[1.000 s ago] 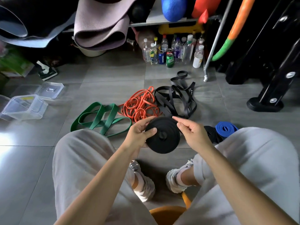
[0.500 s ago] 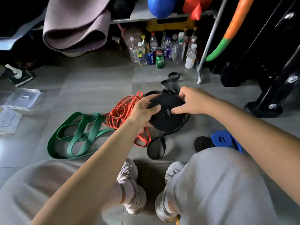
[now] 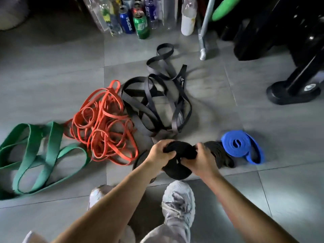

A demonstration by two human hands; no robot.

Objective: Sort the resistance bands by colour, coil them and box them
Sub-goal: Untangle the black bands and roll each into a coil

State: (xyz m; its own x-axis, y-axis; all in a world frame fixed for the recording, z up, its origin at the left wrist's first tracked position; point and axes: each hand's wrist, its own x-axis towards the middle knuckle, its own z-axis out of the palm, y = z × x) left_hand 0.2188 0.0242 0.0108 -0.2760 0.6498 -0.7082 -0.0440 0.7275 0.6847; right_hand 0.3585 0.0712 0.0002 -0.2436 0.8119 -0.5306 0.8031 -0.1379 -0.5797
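The left hand [image 3: 161, 153] and right hand [image 3: 201, 160] are both clasping the coiled black band [image 3: 177, 171] from opposite sides, fingers curled over its top, low over the floor [image 3: 52, 76]. It is sitting just beside a second black coil [image 3: 221, 153] and a blue coil [image 3: 238, 146]. Loose black bands [image 3: 154, 100], orange bands [image 3: 103, 127] and green bands [image 3: 35, 151] are lying beyond and leftward.

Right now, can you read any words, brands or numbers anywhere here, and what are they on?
"PEPSI", running sideways on the blue can.
Green can: print too blurred to read.
Bottles: labels too blurred to read.
Loose black band: white mark too small to read.
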